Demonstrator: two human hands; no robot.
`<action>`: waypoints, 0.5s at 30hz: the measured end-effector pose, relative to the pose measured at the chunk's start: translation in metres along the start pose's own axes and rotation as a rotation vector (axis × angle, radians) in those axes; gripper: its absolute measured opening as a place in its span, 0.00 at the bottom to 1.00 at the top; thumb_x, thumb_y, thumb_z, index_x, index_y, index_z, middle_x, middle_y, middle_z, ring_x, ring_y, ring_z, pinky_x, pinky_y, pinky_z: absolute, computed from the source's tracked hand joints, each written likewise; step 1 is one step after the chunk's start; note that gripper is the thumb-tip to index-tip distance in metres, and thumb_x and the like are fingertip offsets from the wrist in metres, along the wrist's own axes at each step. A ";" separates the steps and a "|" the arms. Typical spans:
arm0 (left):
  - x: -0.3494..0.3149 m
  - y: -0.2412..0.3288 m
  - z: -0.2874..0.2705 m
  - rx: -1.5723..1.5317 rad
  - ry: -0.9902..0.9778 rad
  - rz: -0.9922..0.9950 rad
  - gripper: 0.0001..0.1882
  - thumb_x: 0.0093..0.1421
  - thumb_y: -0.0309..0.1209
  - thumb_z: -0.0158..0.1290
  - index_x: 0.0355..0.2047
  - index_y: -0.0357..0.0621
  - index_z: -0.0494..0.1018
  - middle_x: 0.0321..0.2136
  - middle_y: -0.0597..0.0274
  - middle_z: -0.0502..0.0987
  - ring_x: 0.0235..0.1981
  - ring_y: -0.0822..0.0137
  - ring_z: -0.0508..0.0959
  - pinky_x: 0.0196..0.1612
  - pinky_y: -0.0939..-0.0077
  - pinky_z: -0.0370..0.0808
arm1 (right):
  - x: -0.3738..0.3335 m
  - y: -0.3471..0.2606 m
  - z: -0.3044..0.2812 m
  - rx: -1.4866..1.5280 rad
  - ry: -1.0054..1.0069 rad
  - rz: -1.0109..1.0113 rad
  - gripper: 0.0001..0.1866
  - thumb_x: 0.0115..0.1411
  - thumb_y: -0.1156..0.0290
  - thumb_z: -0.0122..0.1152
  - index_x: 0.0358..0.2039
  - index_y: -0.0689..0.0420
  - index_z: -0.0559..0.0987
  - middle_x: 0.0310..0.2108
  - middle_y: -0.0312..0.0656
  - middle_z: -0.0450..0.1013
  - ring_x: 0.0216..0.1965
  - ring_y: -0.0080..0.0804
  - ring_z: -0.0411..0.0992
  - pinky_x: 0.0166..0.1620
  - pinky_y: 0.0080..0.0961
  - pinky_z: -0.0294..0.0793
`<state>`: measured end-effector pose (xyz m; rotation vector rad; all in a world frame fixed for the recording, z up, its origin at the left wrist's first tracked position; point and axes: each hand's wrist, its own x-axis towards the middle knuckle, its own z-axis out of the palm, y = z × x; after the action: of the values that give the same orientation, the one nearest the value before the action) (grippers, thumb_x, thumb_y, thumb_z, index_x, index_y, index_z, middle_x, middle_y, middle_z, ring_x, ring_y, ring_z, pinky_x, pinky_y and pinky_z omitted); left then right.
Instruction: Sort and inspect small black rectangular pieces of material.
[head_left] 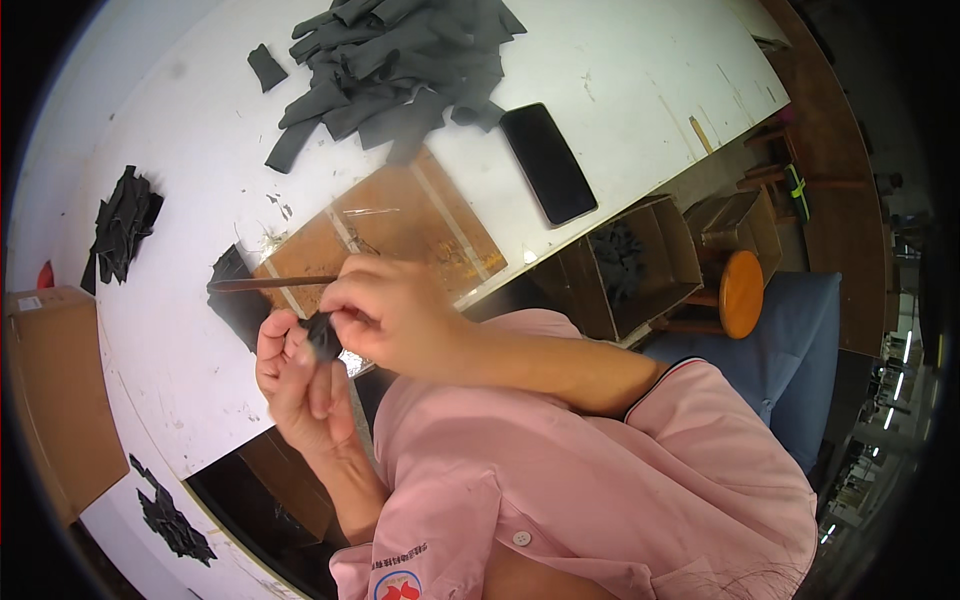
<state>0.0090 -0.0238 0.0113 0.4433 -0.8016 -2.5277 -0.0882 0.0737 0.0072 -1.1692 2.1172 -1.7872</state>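
Both hands meet over the near edge of the white table [640, 110]. My left hand [305, 385] has its fingers closed around a small black fabric piece [322, 338]. Thumb and fingers of my right hand [390, 312] pinch the same piece from the other side. A long thin brown stick [275, 284] points left from beside my right fingers; whether they grip it I cannot tell. Under the stick, a flat black fabric piece [238, 300] lies on the table. Behind my right hand is a brown board [400, 205] with pale strips across it.
A heap of black fabric pieces [390, 75] covers the far table, a phone [550, 165] beside it. Smaller black piles [125, 225] lie at left, near a cardboard box [62, 395]. An open carton [655, 265] and orange stool [741, 295] stand at right.
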 end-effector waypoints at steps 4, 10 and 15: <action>-0.005 0.004 0.002 0.146 -0.020 -0.068 0.16 0.47 0.17 0.45 0.39 0.31 0.62 0.24 0.62 0.70 0.09 0.85 0.56 0.11 0.93 0.51 | 0.004 -0.005 -0.011 0.825 -0.289 0.552 0.03 0.48 0.76 0.55 0.25 0.61 0.74 0.18 0.30 0.64 0.19 0.17 0.62 0.23 0.13 0.61; -0.005 -0.016 0.020 0.773 0.441 0.421 0.08 0.47 0.16 0.44 0.29 0.34 0.68 0.24 0.67 0.69 0.17 0.85 0.63 0.16 0.94 0.54 | 0.000 -0.001 -0.002 1.245 -0.451 0.882 0.07 0.51 0.70 0.54 0.26 0.60 0.72 0.20 0.30 0.65 0.21 0.13 0.61 0.24 0.10 0.58; -0.010 0.004 0.005 0.204 0.120 0.064 0.09 0.49 0.15 0.45 0.32 0.32 0.63 0.19 0.60 0.71 0.06 0.83 0.56 0.09 0.92 0.50 | 0.005 0.005 -0.005 0.685 -0.439 0.642 0.06 0.52 0.70 0.53 0.26 0.59 0.72 0.21 0.29 0.65 0.24 0.14 0.62 0.29 0.13 0.62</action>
<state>0.0169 -0.0193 0.0195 0.6196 -1.0146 -2.3450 -0.0970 0.0739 0.0058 -0.5386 1.2516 -1.5455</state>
